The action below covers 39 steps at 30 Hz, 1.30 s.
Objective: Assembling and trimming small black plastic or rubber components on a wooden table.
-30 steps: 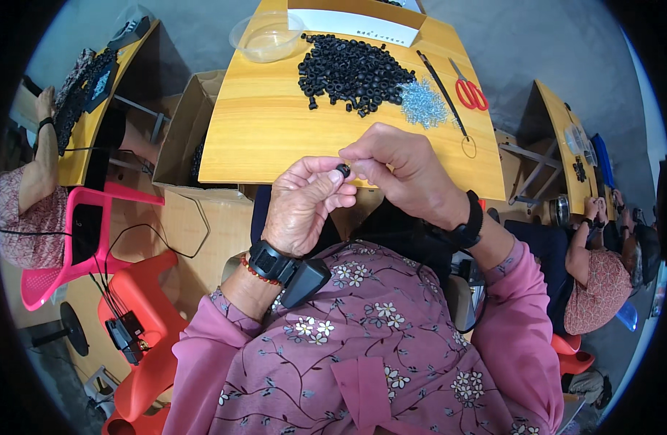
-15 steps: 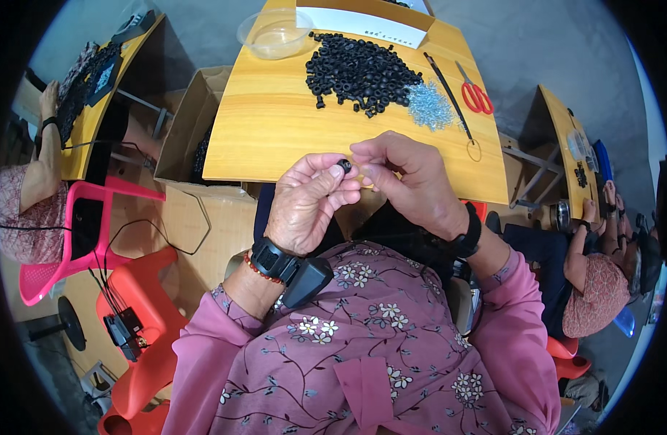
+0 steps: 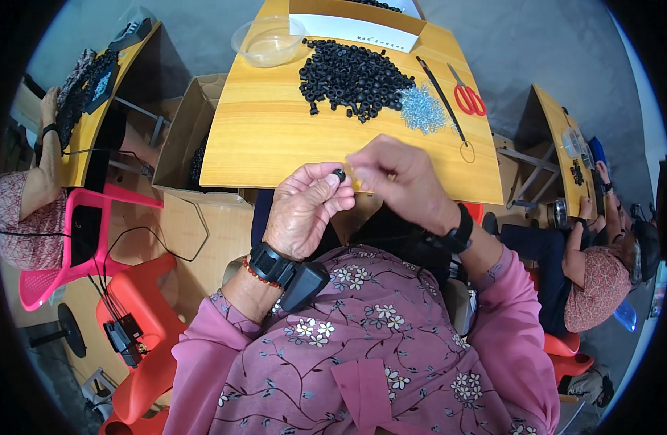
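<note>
Between the thumb and fingers of my left hand (image 3: 308, 206) is a small round black part (image 3: 340, 175) with an opening in it, like a rubber or plastic cap. My right hand (image 3: 402, 177) is just to its right, thumb and fingers drawn together in a pinch and a little blurred. Whatever those fingers hold, if anything, is hidden. Both hands are over the near edge of the yellow wooden table (image 3: 268, 145). Beyond them lie a heap of similar black parts (image 3: 355, 76) and a smaller pile of tiny silvery-blue screw-like pieces (image 3: 423, 110).
Red-handled scissors (image 3: 469, 100) and a thin black rod (image 3: 441, 98) with a wire loop lie at the right. A clear bowl (image 3: 266, 45) and a white box (image 3: 355, 29) stand behind. Left of the table is a cardboard box (image 3: 181, 138). Other people sit at side tables.
My left hand keeps the black part, which is tilted a little differently. My right hand's fingers have shifted and curled slightly beside it. The whole view has moved slightly.
</note>
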Each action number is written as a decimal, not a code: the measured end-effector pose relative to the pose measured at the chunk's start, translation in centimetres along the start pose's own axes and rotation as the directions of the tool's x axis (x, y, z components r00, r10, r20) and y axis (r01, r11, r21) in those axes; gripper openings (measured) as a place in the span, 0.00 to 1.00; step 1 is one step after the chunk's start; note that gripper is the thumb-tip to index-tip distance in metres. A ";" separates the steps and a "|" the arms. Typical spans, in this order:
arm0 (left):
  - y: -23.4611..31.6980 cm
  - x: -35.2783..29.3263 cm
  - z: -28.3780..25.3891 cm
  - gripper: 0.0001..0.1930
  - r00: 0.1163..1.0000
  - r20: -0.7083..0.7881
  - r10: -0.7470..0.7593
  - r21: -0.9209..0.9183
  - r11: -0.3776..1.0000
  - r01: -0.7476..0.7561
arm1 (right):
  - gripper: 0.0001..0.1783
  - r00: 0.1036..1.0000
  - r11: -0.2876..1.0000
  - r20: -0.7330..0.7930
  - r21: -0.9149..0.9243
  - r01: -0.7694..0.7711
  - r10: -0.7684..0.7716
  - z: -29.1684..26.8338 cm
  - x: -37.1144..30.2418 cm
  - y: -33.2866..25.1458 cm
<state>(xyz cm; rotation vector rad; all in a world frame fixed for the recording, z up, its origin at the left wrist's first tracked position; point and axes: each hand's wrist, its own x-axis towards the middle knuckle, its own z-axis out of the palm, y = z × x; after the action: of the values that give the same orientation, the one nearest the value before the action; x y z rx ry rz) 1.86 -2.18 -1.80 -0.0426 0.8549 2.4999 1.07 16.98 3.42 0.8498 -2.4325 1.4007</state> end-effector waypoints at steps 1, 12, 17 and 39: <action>0.0 0.1 -0.2 0.08 1.000 -0.015 0.009 -0.013 1.000 -0.009 | 0.08 0.979 0.980 -0.044 0.043 -0.196 0.198 -0.4 0.4 0.4; 0.8 0.3 -0.2 0.07 0.999 -0.034 0.042 -0.053 0.998 -0.044 | 0.07 0.976 0.914 -0.100 -0.343 -0.217 0.194 -1.9 4.1 7.1; 1.0 0.4 -0.5 0.07 0.997 -0.042 0.066 -0.045 0.997 -0.068 | 0.06 0.979 0.887 -0.044 -0.417 -0.199 0.200 -1.7 4.8 6.8; 0.5 0.3 -0.1 0.08 0.993 0.086 0.084 -0.026 0.996 -0.082 | 0.03 0.992 0.876 0.067 -0.479 -0.061 0.106 -1.5 2.0 6.7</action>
<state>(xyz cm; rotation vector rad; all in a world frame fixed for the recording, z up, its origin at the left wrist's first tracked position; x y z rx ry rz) 1.34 -2.46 -1.65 0.0956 0.8083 2.5686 -4.52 20.05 0.27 0.7024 -2.7328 0.7287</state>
